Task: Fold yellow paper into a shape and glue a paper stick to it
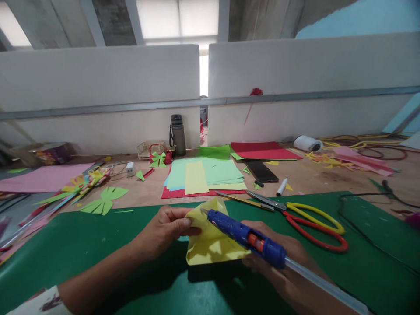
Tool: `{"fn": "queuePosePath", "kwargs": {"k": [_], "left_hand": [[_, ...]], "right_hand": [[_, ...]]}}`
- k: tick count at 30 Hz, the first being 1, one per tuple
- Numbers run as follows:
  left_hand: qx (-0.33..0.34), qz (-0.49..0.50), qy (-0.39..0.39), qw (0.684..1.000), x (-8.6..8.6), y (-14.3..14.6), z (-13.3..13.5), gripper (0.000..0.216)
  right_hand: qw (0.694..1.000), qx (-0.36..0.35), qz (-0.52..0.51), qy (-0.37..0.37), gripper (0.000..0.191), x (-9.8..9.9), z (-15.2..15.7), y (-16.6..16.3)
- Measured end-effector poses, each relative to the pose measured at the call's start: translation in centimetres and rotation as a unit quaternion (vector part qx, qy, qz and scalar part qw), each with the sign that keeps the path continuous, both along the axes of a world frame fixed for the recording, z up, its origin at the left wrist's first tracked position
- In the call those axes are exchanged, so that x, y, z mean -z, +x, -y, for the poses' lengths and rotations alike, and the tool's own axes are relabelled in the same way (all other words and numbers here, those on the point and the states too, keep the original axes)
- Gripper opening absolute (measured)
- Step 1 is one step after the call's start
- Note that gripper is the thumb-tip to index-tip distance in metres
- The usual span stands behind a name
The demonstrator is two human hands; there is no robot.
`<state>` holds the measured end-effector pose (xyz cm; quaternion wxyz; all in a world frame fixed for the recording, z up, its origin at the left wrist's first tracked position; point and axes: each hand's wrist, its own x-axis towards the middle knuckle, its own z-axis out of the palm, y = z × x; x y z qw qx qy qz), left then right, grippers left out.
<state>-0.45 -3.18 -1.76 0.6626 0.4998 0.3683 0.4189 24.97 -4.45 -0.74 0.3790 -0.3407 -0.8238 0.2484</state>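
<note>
My left hand (166,229) pinches the left edge of a folded yellow paper piece (210,238) and holds it just above the green cutting mat (82,245). My right hand (282,258) grips a blue hot glue gun (246,236). Its metal nozzle points left and touches the upper part of the yellow paper. A clear glue stick (324,286) sticks out of the gun's back toward the lower right.
Scissors with red and yellow handles (305,218) lie on the mat right of the gun. Behind are a stack of coloured paper sheets (203,177), a white marker (281,187), a dark phone (261,171), a grey bottle (177,134), green paper leaves (104,200) and cables (367,223).
</note>
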Motion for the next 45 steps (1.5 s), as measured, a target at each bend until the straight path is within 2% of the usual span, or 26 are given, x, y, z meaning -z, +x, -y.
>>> {"fn": "queuePosePath", "kwargs": {"k": [4,8,12,17,25,30,36,45], "left_hand": [[-0.005,0.005,0.0,1.0,0.1,-0.1,-0.1,0.034],[-0.005,-0.006,0.007,1.0,-0.2,0.1,0.1,0.032],[-0.013,-0.018,0.01,1.0,-0.2,0.0,0.1,0.032],[-0.024,-0.027,0.015,0.999,0.1,-0.1,0.1,0.029],[-0.026,-0.032,0.02,0.999,-0.2,0.0,0.2,0.032],[-0.029,-0.033,0.024,0.999,-0.1,0.0,0.2,0.03],[-0.02,-0.046,0.028,0.998,-0.1,0.1,0.4,0.027],[-0.012,-0.059,0.033,0.998,-0.2,0.1,0.4,0.03]], "right_hand": [[1.0,-0.01,-0.005,-0.002,0.039,0.1,0.1,-0.1],[0.999,-0.015,0.018,-0.025,0.031,-0.8,0.4,-0.2],[0.998,0.014,0.025,-0.051,0.027,-1.1,0.5,-0.2],[0.999,0.001,0.019,-0.037,0.032,-0.5,0.6,-0.3],[0.999,-0.008,0.015,-0.037,0.028,-1.0,0.4,-0.4],[1.0,0.016,0.001,-0.027,0.031,-0.2,0.6,-0.4],[1.0,-0.004,0.005,-0.011,0.029,-0.8,0.4,-0.2],[0.999,-0.014,0.048,0.004,0.033,-0.2,0.5,0.1]]}}
